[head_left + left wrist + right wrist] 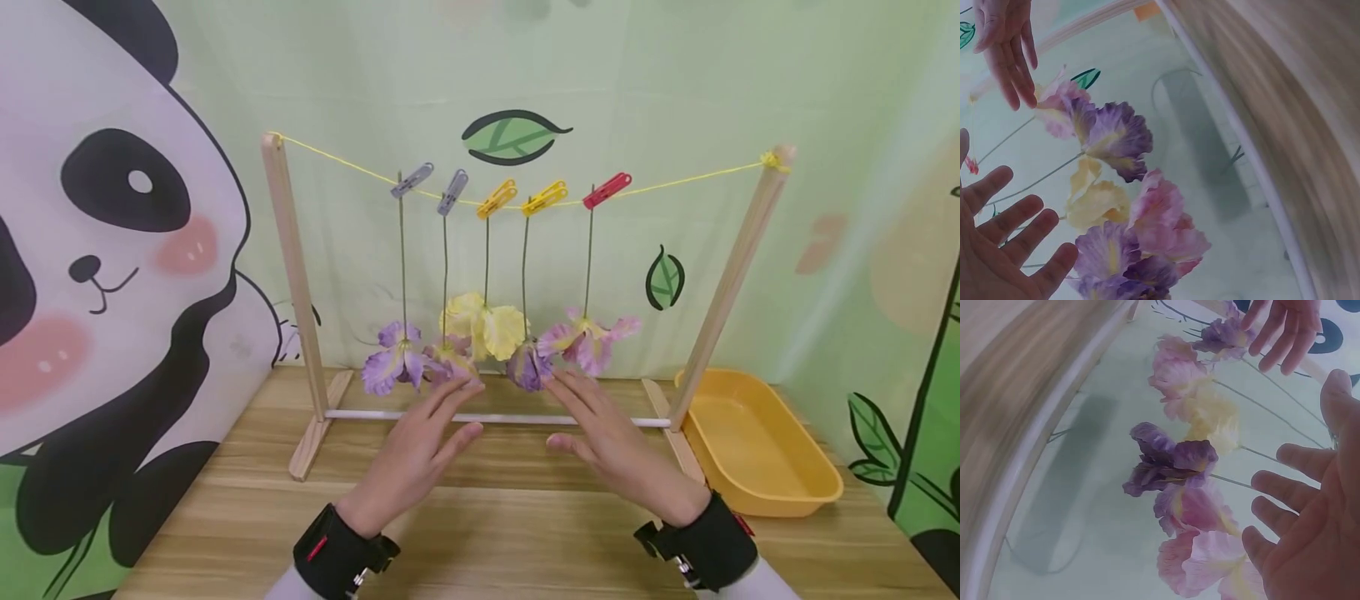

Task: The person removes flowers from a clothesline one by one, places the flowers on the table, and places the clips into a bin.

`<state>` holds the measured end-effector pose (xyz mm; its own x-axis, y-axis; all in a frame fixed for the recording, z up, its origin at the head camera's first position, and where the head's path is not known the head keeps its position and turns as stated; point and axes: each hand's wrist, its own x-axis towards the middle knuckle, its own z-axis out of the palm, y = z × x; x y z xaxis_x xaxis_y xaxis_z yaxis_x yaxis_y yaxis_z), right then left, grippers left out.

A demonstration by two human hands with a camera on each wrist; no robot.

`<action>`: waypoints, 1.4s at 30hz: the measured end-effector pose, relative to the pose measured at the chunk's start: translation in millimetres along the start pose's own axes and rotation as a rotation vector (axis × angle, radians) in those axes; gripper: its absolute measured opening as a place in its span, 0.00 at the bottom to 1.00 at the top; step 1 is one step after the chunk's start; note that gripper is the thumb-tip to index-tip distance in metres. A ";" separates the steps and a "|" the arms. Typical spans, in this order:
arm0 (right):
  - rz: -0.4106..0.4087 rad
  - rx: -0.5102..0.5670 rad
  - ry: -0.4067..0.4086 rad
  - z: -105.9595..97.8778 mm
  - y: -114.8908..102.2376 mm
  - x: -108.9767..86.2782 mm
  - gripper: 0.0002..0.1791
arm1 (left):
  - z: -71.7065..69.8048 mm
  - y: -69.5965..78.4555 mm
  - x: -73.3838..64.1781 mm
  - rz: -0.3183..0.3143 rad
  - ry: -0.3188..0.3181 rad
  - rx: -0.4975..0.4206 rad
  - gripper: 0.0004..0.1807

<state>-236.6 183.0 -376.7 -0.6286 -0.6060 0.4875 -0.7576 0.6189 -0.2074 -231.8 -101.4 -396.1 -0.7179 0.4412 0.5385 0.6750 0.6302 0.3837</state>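
Several artificial irises hang upside down by their stems from a yellow string [341, 162]. From left to right are a purple iris [397, 362], a pinkish iris [452, 360], a yellow iris [498, 329], a dark purple iris [529, 365] and a pink iris [588, 340]. Grey clothespins [452, 193], yellow clothespins [545, 197] and a red clothespin [607, 191] clip the stems to the string. My left hand [423, 446], fingers extended, is close to the pinkish iris. My right hand [611, 442], fingers also extended, is near the dark purple iris. Neither hand grips anything.
Two wooden posts [296, 275] carry the string, joined low down by a white rod [495, 418] behind my hands. A yellow tray [765, 442] stands by the right post on the wooden table [480, 533]. Behind hangs a green printed backdrop [420, 75] with a panda.
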 end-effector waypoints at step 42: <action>-0.101 -0.049 0.022 -53.7 -14.2 77.4 0.39 | -53.8 -11.1 59.0 -0.110 0.377 -0.163 0.21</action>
<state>-265.0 154.2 -290.5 -0.5449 -0.6559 0.5224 -0.8071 0.5791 -0.1148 -272.5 -116.7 -328.3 -0.6948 0.0933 0.7131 0.6380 0.5375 0.5514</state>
